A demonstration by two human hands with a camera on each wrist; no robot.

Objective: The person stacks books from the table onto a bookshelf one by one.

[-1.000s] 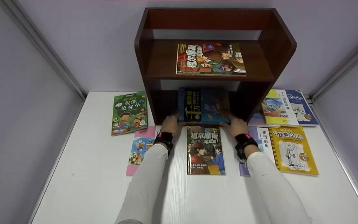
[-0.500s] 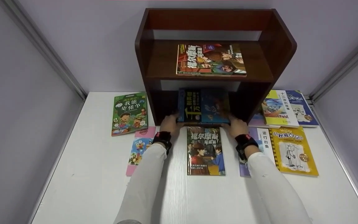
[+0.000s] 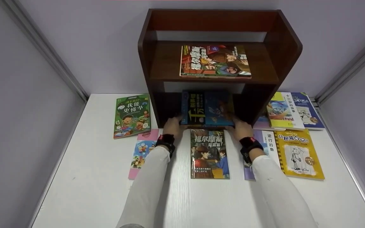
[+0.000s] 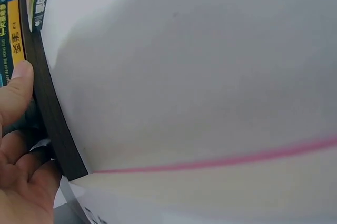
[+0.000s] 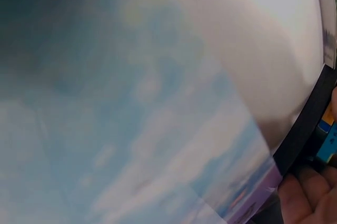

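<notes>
A blue book (image 3: pixel 208 107) lies flat in the lower compartment of a dark brown wooden shelf (image 3: pixel 274 57). My left hand (image 3: pixel 172 126) grips its near left corner and my right hand (image 3: pixel 241 128) grips its near right corner. In the left wrist view the thumb (image 4: pixel 15 95) lies on top of the book's dark edge (image 4: pixel 50 119) and the fingers curl under it. The right wrist view is blurred, with fingers (image 5: pixel 308 197) below the same dark edge (image 5: pixel 308 119). A colourful book (image 3: pixel 214 60) lies on the upper shelf.
On the white table (image 3: pixel 93 177) a detective book (image 3: pixel 209 153) lies between my forearms. A green book (image 3: pixel 132 114) and a pink one (image 3: pixel 141 152) lie to the left. A yellow book (image 3: pixel 299 153) and several others lie to the right. Grey walls stand close on both sides.
</notes>
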